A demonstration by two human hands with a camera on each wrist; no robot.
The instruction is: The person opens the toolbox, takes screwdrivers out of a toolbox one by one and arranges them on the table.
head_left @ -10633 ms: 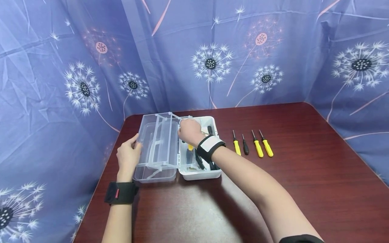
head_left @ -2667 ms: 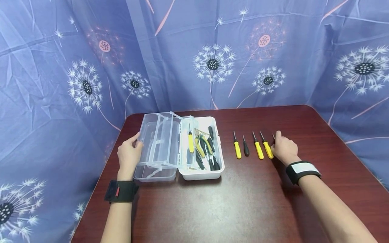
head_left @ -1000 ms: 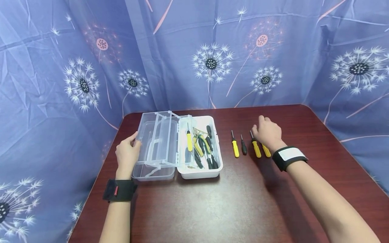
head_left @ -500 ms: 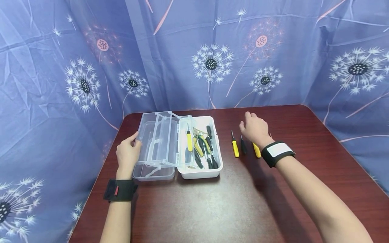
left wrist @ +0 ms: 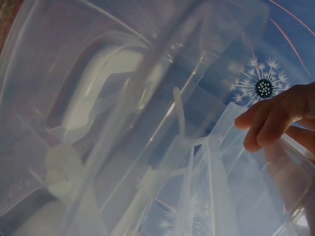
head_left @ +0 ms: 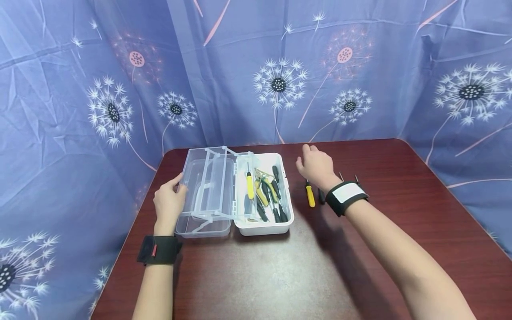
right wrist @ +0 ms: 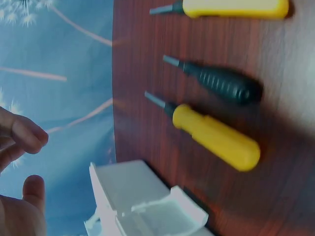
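Clear plastic makes up the lid of the white tool box (head_left: 262,229), and that see-through lid (head_left: 202,195) lies flat, folded out to the left on the dark red wooden worktop (head_left: 280,275). The person's left hand (head_left: 168,206) rests against the outer edge of the lid, with its fingers lightly bent on the clear plastic (left wrist: 266,123). It is not squeezing tight.

Inside the white box lie a yellow-handled screwdriver (head_left: 250,186), some black-handled tools (head_left: 276,195) and yellow-green pliers (head_left: 267,189), all mixed together.

The right hand (head_left: 316,165) hangs in the air just to the right of the box, above the worktop. Its fingers are loose and a little curled, and it holds nothing. Right under it lie a small yellow screwdriver (right wrist: 214,135) and a small black screwdriver (right wrist: 221,82), side by side, touching nothing. Another yellow screwdriver (right wrist: 231,7) lies a bit further off, hidden by the wrist when you look from above.

Blue cloth with white dandelion pictures (head_left: 276,84) hangs all round the worktop.
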